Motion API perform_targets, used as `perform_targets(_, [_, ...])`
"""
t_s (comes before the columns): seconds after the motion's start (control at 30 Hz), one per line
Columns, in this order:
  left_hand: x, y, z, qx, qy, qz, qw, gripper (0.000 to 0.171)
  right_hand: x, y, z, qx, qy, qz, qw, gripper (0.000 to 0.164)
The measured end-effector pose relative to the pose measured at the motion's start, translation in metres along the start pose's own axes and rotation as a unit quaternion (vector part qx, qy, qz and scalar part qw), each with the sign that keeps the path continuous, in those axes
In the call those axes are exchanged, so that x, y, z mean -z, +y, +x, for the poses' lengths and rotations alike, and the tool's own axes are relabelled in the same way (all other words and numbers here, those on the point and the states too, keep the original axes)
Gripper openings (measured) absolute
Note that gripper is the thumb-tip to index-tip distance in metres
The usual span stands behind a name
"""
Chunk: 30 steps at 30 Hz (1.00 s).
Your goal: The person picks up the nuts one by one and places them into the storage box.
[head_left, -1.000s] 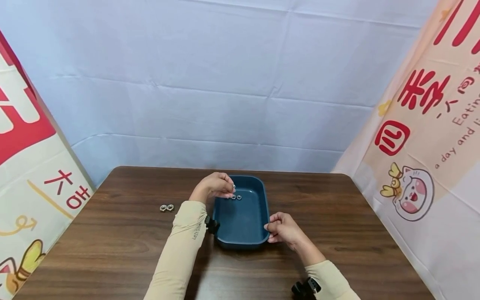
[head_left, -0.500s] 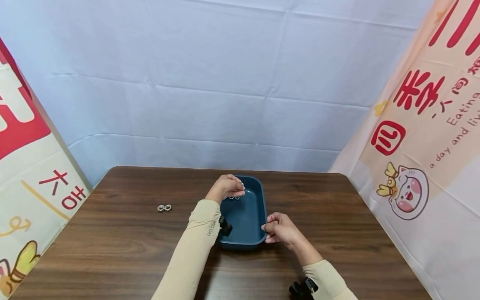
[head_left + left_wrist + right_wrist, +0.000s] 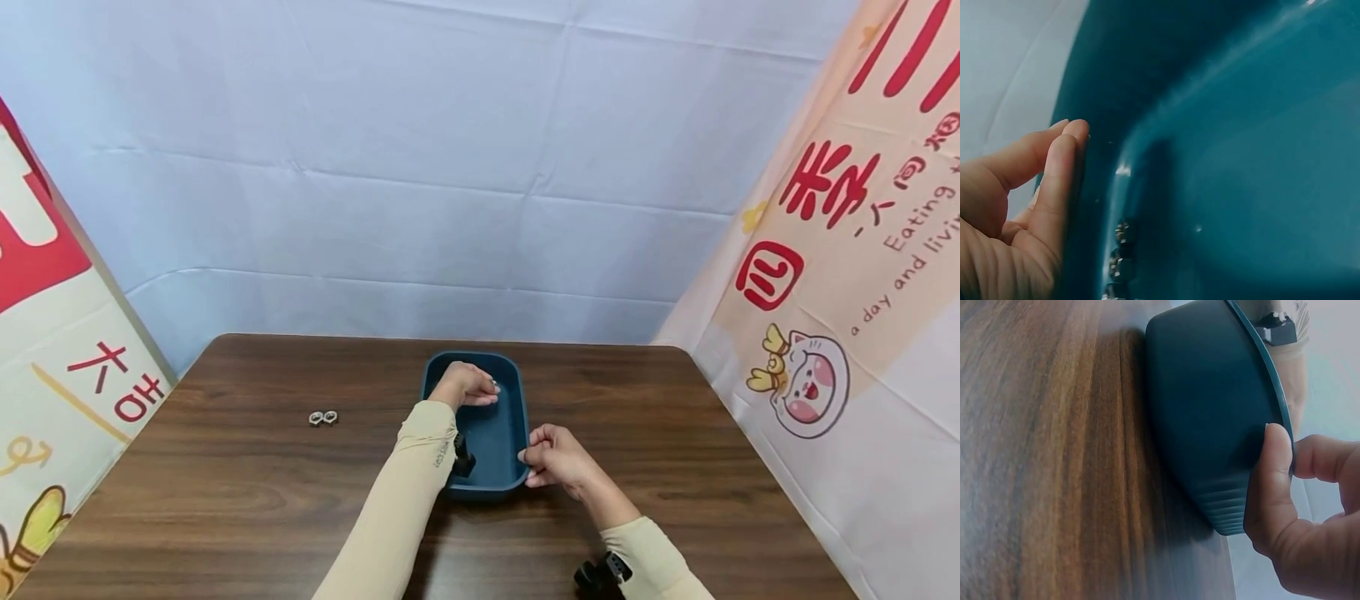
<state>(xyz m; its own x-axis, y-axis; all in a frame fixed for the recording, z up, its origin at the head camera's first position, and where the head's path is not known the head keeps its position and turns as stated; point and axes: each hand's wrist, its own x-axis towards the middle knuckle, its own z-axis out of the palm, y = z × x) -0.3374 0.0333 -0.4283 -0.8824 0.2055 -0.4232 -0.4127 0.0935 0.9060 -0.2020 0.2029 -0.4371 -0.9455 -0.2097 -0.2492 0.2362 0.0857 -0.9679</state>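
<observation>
Bright head view, soft shadow beside tray [image 3: 1210, 394], pale glare on tabletop [image 3: 1066, 487], left wrist view slightly blurred

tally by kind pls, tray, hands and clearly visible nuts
Blue tray: 1
Left hand and right hand: 2
Nuts: 5 (2 on the table, 3 in the tray)
Total: 8
Not counted: the speck in the left hand, likely a nut, too small to tell.

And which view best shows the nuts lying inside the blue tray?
The left wrist view: the nuts sit in a row inside the blue tray, the lowest partly cut off. In the head view, the left hand hides them; the right wrist view shows the tray's outside, no nuts.
</observation>
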Motion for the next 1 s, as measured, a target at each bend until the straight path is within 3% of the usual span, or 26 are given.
perform_targets(0.4, [-0.015, -0.006, 0.01, 0.025, 0.013, 0.016, 0.9995, 0.027, 0.0, -0.002, -0.002, 0.0, -0.008, 0.002, 1.0, 0.022])
perform_targets(0.67, [-0.025, -0.011, 0.016, 0.046, 0.055, 0.103, 0.9921, 0.015, 0.001, 0.0, -0.001, 0.001, -0.014, 0.006, 1.0, 0.022])
perform_targets(0.87, [-0.026, -0.008, 0.02, 0.045, 0.066, 0.161, 0.9837, 0.032, 0.001, 0.0, 0.0, 0.001, -0.006, 0.007, 1.0, 0.022])
perform_targets(1.0, [-0.028, -0.003, 0.021, 0.053, 0.06, 0.2, 0.9765, 0.024, 0.001, 0.0, 0.0, 0.001, -0.004, 0.013, 1.0, 0.021])
